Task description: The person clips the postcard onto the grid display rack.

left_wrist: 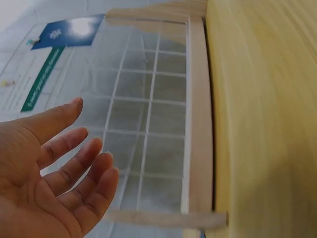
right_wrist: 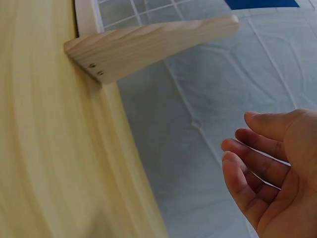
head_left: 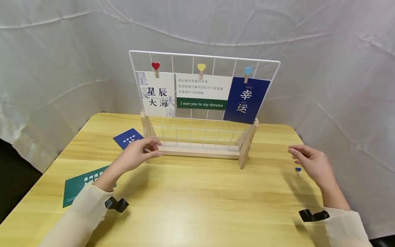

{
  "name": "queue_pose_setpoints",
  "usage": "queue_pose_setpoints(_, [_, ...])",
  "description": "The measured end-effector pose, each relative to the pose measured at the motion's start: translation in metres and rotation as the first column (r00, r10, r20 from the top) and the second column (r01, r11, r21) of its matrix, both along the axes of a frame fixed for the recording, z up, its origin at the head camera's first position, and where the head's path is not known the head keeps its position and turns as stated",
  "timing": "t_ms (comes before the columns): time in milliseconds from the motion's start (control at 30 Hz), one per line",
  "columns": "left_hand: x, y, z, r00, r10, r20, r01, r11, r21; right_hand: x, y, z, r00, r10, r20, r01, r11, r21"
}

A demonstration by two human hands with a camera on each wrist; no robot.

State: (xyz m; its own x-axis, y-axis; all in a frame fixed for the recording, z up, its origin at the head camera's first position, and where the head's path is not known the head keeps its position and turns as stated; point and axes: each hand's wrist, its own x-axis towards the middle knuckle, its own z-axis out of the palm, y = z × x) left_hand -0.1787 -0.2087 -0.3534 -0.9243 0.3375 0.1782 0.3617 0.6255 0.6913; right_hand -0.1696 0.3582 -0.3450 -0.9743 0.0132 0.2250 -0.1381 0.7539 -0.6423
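Note:
My left hand (head_left: pixel 135 155) hovers in front of the left end of a white wire grid (head_left: pixel 199 132) on a wooden stand (head_left: pixel 197 151). In the left wrist view its fingers are loosely bent, with nothing in them. My right hand (head_left: pixel 316 166) is over the right side of the table, also holding nothing, fingers relaxed. Nearest to it lies a blue heart clip (head_left: pixel 298 170). On the grid hang a white card (head_left: pixel 154 106) under a red heart clip (head_left: pixel 155 66), a white-and-green card (head_left: pixel 200 91) under a yellow one (head_left: pixel 201 67), and a blue card (head_left: pixel 234 109) under a light-blue one (head_left: pixel 248 70).
Another blue card (head_left: pixel 126 137) lies left of the stand, partly covered by my left hand. A green card (head_left: pixel 72 190) lies nearer, partly behind my left forearm. The wooden table (head_left: pixel 200 206) has a curtain (head_left: pixel 197 27) behind it.

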Motion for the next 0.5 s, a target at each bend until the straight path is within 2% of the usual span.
queue_pose_setpoints(200, [0.004,-0.025,-0.015,1.000,0.024,0.016,-0.023,0.999,-0.047,-0.004,0.013,-0.021,0.999,-0.041,-0.001,0.040,0.998,-0.039])
queue_pose_setpoints(500, [0.009,-0.058,-0.031,0.996,0.062,0.066,-0.056,0.995,-0.083,-0.012,0.027,-0.044,0.992,-0.102,0.069,0.102,0.995,0.008])
